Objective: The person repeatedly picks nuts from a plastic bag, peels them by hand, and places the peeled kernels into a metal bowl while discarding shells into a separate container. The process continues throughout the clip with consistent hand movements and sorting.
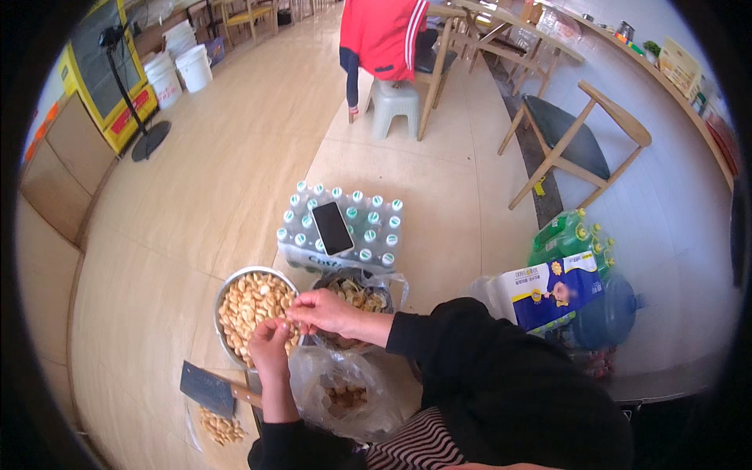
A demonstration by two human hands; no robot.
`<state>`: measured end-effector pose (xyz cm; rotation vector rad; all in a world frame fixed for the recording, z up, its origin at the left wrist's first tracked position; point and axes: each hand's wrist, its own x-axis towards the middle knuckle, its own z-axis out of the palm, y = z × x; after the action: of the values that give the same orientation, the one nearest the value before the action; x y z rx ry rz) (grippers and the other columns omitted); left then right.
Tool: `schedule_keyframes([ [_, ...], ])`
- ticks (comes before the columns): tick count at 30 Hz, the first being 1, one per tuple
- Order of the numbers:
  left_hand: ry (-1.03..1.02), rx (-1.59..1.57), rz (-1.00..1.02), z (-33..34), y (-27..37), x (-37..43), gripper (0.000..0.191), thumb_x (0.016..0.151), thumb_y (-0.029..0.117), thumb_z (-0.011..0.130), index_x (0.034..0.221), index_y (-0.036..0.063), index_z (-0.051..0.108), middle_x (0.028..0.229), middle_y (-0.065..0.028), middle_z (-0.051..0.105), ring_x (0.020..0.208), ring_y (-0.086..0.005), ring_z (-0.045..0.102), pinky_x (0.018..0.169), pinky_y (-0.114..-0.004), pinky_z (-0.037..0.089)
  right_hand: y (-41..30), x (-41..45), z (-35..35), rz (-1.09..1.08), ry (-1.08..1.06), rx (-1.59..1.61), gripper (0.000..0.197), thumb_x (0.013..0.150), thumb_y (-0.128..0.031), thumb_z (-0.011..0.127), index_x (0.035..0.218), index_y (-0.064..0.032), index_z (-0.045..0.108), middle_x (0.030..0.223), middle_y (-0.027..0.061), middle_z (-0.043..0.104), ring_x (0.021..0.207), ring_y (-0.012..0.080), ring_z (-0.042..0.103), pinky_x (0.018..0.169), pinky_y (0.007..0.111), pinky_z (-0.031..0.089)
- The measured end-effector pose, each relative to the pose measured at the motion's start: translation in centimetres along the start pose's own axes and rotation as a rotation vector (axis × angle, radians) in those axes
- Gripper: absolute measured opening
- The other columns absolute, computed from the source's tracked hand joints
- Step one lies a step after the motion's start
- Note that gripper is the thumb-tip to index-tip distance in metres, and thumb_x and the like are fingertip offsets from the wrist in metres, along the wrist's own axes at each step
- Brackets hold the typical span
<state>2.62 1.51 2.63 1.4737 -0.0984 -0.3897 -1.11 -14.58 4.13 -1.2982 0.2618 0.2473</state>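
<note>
My left hand [271,346] and my right hand [320,311] meet fingertip to fingertip over the right part of a round metal bowl [222,338]. Both pinch at a small thing that the fingers mostly hide. Pale peeled pieces [252,305], which look like garlic cloves or nuts, fill the bowl. Under my right hand is a bag-lined container [382,296] of dry husks or peelings. Nearer my body sits a clear plastic bag [376,405] with small brown round pieces [346,396]. A cleaver [208,389] lies left of my left wrist, beside more pale pieces [220,426].
A wrapped pack of bottles [302,255] with a phone [333,228] on top stands ahead. At right are green bottles [558,238], a printed package [555,291] and a blue water jug [608,314]. A person in red [382,38] sits beyond, near a wooden chair [564,132].
</note>
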Motion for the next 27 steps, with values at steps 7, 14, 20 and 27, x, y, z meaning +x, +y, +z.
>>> schedule_keyframes([
  [7, 0.005, -0.11, -0.106, -0.4, -0.6, -0.3, 0.011, 0.087, 0.009, 0.063, 0.085, -0.0024, 0.065, 0.072, -0.0031, 0.062, 0.062, -0.0095, 0.056, 0.057, -0.022, 0.046, 1.1, 0.1, 0.0, -0.307, 0.083, -0.229, 0.019, 0.078, -0.013, 0.069, 0.09, -0.0013, 0.062, 0.082, 0.001, 0.063, 0.075, 0.0072, 0.056, 0.069, 0.022, 0.046],
  [14, 0.0, -0.071, -0.066, -0.2, -0.5, -0.5, 0.013, 0.086, 0.008, 0.062, 0.085, -0.0045, 0.066, 0.071, -0.005, 0.064, 0.059, -0.0095, 0.056, 0.056, -0.022, 0.045, 1.0, -0.2, 0.5, -0.319, 0.142, -0.319, 0.018, 0.072, -0.011, 0.07, 0.085, 0.0004, 0.065, 0.08, 0.0061, 0.065, 0.073, 0.0112, 0.059, 0.068, 0.026, 0.047],
  [20, -0.01, -0.146, -0.069, -0.5, -0.3, -0.6, 0.011, 0.085, 0.007, 0.061, 0.084, -0.0035, 0.065, 0.071, -0.0044, 0.063, 0.059, -0.0097, 0.055, 0.057, -0.023, 0.046, 0.6, -0.4, 0.9, -0.321, 0.121, -0.295, 0.016, 0.075, -0.009, 0.067, 0.088, 0.0, 0.067, 0.083, 0.0081, 0.067, 0.074, 0.0108, 0.061, 0.067, 0.025, 0.048],
  [27, -0.024, -0.141, -0.056, -0.1, -0.4, -0.8, 0.012, 0.085, 0.009, 0.063, 0.082, -0.0019, 0.065, 0.071, -0.0034, 0.063, 0.061, -0.0085, 0.054, 0.058, -0.022, 0.045, 0.9, -1.1, 1.6, -0.477, 0.228, -0.434, 0.011, 0.078, -0.006, 0.067, 0.089, -0.0012, 0.068, 0.081, 0.0059, 0.064, 0.074, 0.0098, 0.061, 0.065, 0.024, 0.048],
])
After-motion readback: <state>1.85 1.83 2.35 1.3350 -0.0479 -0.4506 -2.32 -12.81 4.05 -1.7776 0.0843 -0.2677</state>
